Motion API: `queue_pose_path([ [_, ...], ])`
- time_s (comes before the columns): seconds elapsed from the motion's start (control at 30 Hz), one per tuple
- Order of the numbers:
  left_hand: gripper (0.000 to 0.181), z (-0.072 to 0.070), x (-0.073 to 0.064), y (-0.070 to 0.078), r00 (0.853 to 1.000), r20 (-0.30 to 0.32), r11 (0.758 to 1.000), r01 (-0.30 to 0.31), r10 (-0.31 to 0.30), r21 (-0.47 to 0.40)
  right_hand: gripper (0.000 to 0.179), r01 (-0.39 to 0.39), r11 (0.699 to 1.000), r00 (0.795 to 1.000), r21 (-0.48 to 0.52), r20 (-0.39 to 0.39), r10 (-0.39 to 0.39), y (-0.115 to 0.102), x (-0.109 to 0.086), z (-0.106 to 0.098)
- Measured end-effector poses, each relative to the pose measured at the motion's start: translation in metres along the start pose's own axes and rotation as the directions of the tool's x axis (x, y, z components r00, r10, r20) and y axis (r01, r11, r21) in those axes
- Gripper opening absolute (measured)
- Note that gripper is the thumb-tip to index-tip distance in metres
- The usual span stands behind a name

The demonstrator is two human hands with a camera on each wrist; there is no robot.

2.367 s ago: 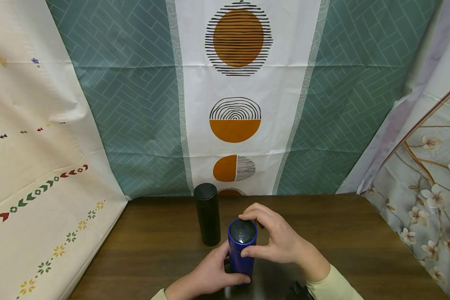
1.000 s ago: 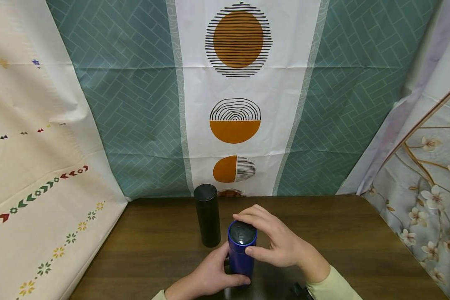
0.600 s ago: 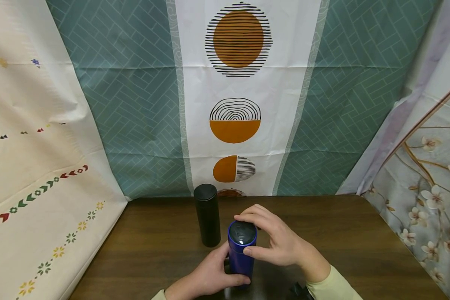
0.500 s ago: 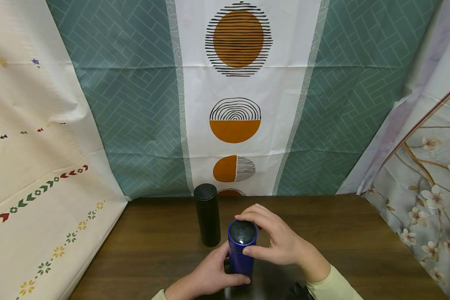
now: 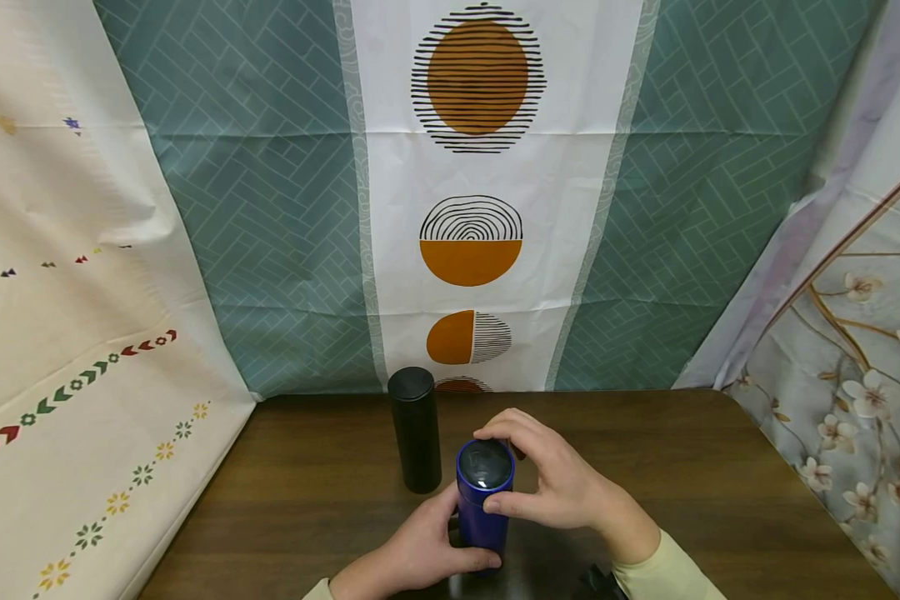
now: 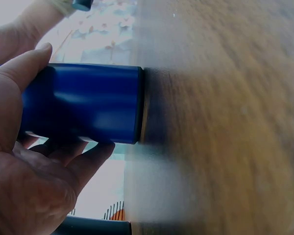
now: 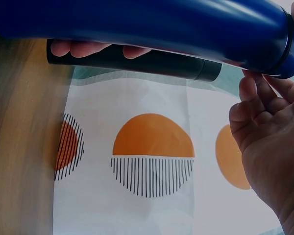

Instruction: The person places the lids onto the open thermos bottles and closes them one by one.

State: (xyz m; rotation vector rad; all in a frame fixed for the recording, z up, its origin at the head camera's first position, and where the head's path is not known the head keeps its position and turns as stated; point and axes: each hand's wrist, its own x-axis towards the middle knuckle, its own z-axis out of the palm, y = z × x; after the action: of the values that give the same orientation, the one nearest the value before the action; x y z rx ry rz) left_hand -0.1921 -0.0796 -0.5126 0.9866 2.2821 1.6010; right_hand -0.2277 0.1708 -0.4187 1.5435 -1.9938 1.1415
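Observation:
A blue thermos flask (image 5: 483, 527) with a glossy black-topped lid (image 5: 484, 464) stands upright near the front of the table. My left hand (image 5: 427, 542) holds its body low down, thumb in front and fingers behind; in the left wrist view the dark base of the flask (image 6: 88, 103) is right at the tabletop. At the top my right hand (image 5: 558, 477) pinches the lid between thumb and fingers. The right wrist view shows the right hand's fingers (image 7: 279, 132) curled at the lid end, below a thin dark seam. Behind and left stands a black thermos flask (image 5: 417, 442).
The brown wooden table (image 5: 307, 483) ends at a patterned cloth hanging (image 5: 270, 208) at the back. Cream cloth (image 5: 67, 417) hangs on the left, floral cloth (image 5: 832, 417) on the right. A small black object (image 5: 598, 579) is by the right sleeve.
Over the last second my right thumb shifts slightly left and its fingertips slightly right around the lid, a small turn. The left hand and both flasks stay in place.

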Motion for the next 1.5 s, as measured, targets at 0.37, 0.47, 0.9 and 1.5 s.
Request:
queue_pose_path([
  [0.37, 0.076, -0.0001, 0.0000, -0.0011, 1.000, 0.003, 1.000, -0.003, 0.003, 0.005, 0.067, -0.012, 1.000, 1.000, -0.002, -0.016, 0.012, 0.0023, -0.0021, 0.0036],
  [0.47, 0.077, -0.0004, 0.0002, -0.0014, 1.000, 0.006, 1.000, 0.001, -0.001, 0.001, 0.068, -0.020, 1.000, 1.000, -0.006, -0.020, 0.020, 0.0031, -0.0027, 0.0048],
  [0.9, 0.075, -0.0010, 0.0003, -0.0009, 1.000, 0.010, 1.000, 0.012, -0.012, -0.007, 0.077, 0.026, 0.998, 1.000, -0.049, 0.014, -0.025, 0.0010, -0.0008, 0.0032],
  [1.5, 0.073, -0.0009, 0.0001, -0.0006, 1.000, 0.004, 1.000, 0.027, -0.027, -0.011, 0.062, 0.122, 0.993, 0.991, 0.006, 0.051, -0.122, 0.0002, 0.0007, 0.0023],
])
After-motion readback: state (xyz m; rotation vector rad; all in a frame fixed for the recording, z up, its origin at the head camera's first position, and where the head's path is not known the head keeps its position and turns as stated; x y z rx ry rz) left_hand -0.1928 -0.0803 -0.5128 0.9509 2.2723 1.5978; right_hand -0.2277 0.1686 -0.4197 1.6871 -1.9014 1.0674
